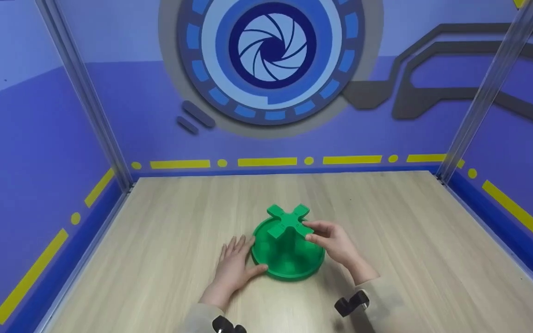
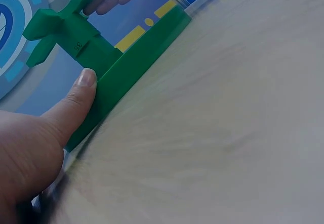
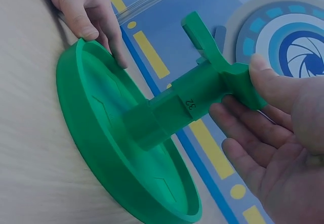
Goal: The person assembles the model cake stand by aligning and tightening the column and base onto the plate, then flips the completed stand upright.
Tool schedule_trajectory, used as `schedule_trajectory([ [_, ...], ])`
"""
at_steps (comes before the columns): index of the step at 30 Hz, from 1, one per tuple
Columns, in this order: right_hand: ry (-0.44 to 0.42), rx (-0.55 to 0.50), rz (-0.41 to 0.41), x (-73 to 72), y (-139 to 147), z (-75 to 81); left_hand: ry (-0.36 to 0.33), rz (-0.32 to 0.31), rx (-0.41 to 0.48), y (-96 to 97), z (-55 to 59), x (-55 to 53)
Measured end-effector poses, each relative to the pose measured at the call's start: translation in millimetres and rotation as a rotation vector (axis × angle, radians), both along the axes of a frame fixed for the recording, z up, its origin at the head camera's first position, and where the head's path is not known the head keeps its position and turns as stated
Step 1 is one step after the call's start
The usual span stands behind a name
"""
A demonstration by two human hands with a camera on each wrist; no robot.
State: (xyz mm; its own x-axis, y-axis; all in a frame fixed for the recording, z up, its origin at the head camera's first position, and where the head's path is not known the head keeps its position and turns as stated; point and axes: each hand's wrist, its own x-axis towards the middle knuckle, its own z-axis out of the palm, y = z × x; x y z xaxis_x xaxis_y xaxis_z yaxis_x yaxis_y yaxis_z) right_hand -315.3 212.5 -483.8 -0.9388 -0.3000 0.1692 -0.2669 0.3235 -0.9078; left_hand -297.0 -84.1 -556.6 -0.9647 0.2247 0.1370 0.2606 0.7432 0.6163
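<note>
A round green tray (image 1: 289, 276) with a raised rim lies on the wooden table. From its middle rises a green post (image 3: 177, 102) topped by a four-armed cross (image 1: 289, 219); small dark digits mark the post's side. My left hand (image 1: 235, 266) reaches round the tray's left edge, fingers fairly straight along the side, thumb (image 2: 83, 90) against the front rim. At the near right arm of the cross, my right hand (image 1: 336, 243) pinches it between thumb (image 3: 268, 77) and forefinger. Its other fingers lie loosely bent below the cross, close to the post.
The light wooden tabletop (image 1: 178, 208) stretches around the tray. Blue panels (image 1: 146, 115) with yellow dashes wall it in at the back and sides, with clear corner strips (image 1: 86, 92). Black wrist bands (image 1: 352, 303) sit over both sleeves.
</note>
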Motion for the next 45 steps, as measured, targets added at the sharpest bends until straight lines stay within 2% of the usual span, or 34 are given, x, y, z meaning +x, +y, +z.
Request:
schedule_trajectory([
  [9, 0.001, 0.014, -0.053, 1.3, -2.5, -2.4, 0.016, -0.006, -0.002, 0.9, -1.0, -1.6],
  [25, -0.029, 0.002, -0.089, 3.4, -7.0, -4.5, 0.023, -0.003, -0.001, 1.2, 0.0, -0.7],
  [32, -0.019, 0.017, -0.090, 3.5, -7.0, -3.7, -0.001, 0.001, -0.002, -0.3, 0.3, -1.5],
  [37, -0.019, 0.023, -0.057, 3.8, -5.9, -0.1, -0.008, 0.006, 0.007, -2.1, 1.2, -1.1],
  [45, 0.006, 0.032, 0.063, 0.6, 10.6, 0.9, -0.007, -0.007, 0.017, -3.0, 1.3, -1.8],
])
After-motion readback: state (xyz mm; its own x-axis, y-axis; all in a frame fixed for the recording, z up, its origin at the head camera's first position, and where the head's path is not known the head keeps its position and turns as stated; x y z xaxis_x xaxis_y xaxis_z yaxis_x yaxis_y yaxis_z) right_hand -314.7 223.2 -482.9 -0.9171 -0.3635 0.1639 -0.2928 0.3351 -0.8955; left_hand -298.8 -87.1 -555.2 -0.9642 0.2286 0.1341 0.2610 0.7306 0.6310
